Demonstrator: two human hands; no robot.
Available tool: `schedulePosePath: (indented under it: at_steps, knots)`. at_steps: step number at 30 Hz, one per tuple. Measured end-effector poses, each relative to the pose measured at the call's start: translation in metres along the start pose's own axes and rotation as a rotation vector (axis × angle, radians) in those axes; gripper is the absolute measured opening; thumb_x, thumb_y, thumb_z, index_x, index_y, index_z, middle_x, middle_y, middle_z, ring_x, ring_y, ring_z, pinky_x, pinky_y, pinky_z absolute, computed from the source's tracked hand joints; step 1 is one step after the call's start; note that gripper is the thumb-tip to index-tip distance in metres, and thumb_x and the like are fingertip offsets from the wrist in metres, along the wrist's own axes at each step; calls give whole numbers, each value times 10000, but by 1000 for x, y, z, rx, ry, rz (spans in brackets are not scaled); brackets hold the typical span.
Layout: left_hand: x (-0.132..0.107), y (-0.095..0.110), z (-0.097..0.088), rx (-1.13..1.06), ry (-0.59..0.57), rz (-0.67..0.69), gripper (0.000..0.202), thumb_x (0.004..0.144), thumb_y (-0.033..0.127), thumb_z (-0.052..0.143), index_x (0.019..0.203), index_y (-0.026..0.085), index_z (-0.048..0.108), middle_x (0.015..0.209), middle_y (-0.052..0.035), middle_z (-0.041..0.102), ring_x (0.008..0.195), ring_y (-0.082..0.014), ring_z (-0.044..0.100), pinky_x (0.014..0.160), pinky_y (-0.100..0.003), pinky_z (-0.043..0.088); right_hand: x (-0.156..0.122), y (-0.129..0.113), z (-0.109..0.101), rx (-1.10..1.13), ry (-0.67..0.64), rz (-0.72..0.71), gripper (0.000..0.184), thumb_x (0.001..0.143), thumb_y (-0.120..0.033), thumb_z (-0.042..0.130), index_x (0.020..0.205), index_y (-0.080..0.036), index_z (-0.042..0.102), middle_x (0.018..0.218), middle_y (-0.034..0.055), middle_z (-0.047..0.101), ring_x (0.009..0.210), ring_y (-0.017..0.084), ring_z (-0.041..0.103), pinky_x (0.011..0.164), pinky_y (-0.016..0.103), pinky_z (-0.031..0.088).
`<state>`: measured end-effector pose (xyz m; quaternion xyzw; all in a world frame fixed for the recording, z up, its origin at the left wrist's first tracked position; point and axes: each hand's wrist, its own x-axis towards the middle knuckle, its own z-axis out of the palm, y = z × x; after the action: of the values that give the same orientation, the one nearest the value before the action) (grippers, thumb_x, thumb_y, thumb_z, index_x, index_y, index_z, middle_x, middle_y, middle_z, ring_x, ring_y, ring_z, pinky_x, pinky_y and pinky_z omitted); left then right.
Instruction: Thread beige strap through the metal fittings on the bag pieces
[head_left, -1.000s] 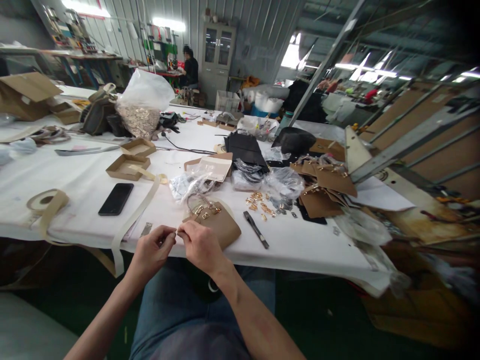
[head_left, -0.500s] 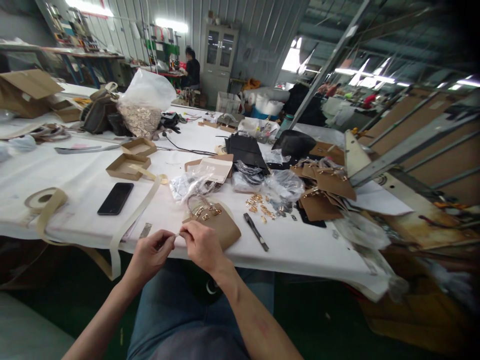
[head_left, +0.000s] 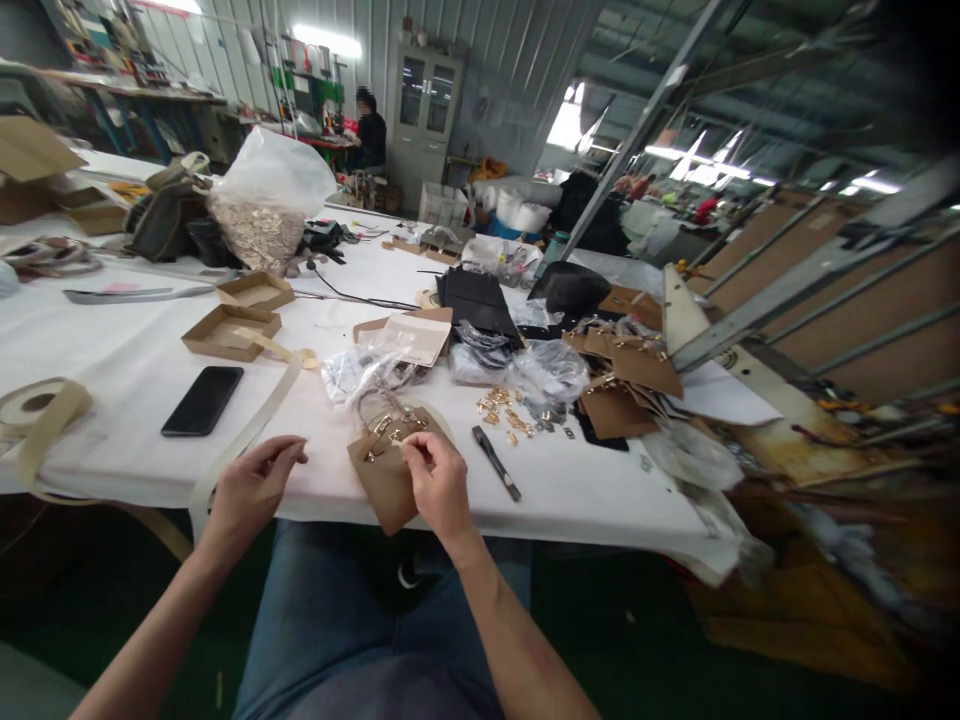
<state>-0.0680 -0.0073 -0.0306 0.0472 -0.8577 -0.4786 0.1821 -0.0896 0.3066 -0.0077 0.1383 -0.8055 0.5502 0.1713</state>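
Observation:
A tan bag panel (head_left: 386, 485) with gold metal fittings and a looped handle lies at the table's front edge. My right hand (head_left: 441, 488) is over the panel's right part, thumb and forefinger pinched close to the fittings. Whatever that pinch holds is too small to name. Left of the panel, my left hand (head_left: 251, 488) hovers above the table edge, its thumb and forefinger pressed together. A tiny thing may show at those fingertips, but I cannot make it out. A dark, narrow hand tool (head_left: 496, 465) lies right of my right hand. Loose gold fittings (head_left: 495, 402) lie beyond it.
A black phone (head_left: 202, 401), a tape roll (head_left: 37, 405) and open cardboard boxes (head_left: 232, 332) occupy the left side. Clear plastic bags (head_left: 551, 370) and stacked tan panels (head_left: 622, 385) are to the right. A person (head_left: 370, 135) sits in the background.
My hands, together at the fingertips before, have parted. The left moved left; the right moved over the panel. More of the panel shows, turned differently, and the view has shifted slightly.

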Motion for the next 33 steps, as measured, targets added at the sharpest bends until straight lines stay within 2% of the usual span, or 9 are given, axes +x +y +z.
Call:
schedulePosePath:
  at_steps: [3,7,10,13,16,20,24,28,33]
  knots:
    - [19,-31,5,213,-123,210,408,1137,442,606,1392,281,881,1388,-123,873,1294,-380,815,1185,-511,574,7,21,-11,-49,10,55,138,1143,-264,697,1079,-228,814,1100,85,854,1040,267,802,952,366,624]
    - [42,-61,16,385,-209,302,495,1116,371,538,1470,262,867,1347,-151,881,1201,-392,826,1204,-540,515,9,33,-10,-104,-51,15,107,1107,-189,727,1094,-229,826,1148,79,847,1100,260,798,1013,365,626]
    - [53,-66,17,430,-233,305,574,1142,433,541,1655,278,744,1292,-131,895,1185,-388,821,1202,-522,495,8,35,-5,-65,-111,-53,135,1075,-126,749,1138,-221,820,1184,73,833,1138,239,789,1053,349,626]
    - [57,-64,16,457,-240,310,744,1162,444,545,1874,251,449,1310,-118,896,1272,-396,806,1242,-534,463,7,37,3,-42,-109,-53,190,1066,-91,737,1191,-204,824,1218,92,823,1167,237,785,1076,352,636]
    - [55,-60,15,498,-284,325,673,1174,414,541,1822,235,513,1401,-134,870,1385,-386,766,1308,-551,421,4,41,10,-28,-86,-31,214,1064,-98,750,1232,-198,837,1254,107,822,1184,248,789,1094,371,650]
    - [42,-41,18,570,-272,375,506,1176,370,530,1630,206,682,1699,-187,692,1585,-423,624,1374,-651,355,1,45,14,13,-64,-21,233,1053,-129,792,1258,-219,858,1284,102,830,1194,261,803,1121,390,662]
    - [9,6,31,298,-79,386,342,1201,420,592,1387,209,786,1482,-167,802,1382,-378,761,1229,-545,564,-1,48,15,20,-52,-29,252,1050,-129,792,1269,-227,867,1294,97,831,1218,268,805,1149,398,660]
    - [-29,47,58,40,-245,362,284,1201,411,663,1405,275,806,1409,-91,846,1272,-304,826,1057,-403,679,-3,51,17,12,-35,-18,288,1039,-140,798,1302,-235,866,1332,94,821,1245,263,800,1166,393,658]
    - [-41,49,99,-30,-366,338,461,1181,322,586,1600,197,731,1618,-174,755,1510,-365,731,1312,-568,597,-4,54,16,-2,-52,-29,299,1054,-144,765,1325,-229,858,1354,103,813,1263,262,792,1176,402,651]
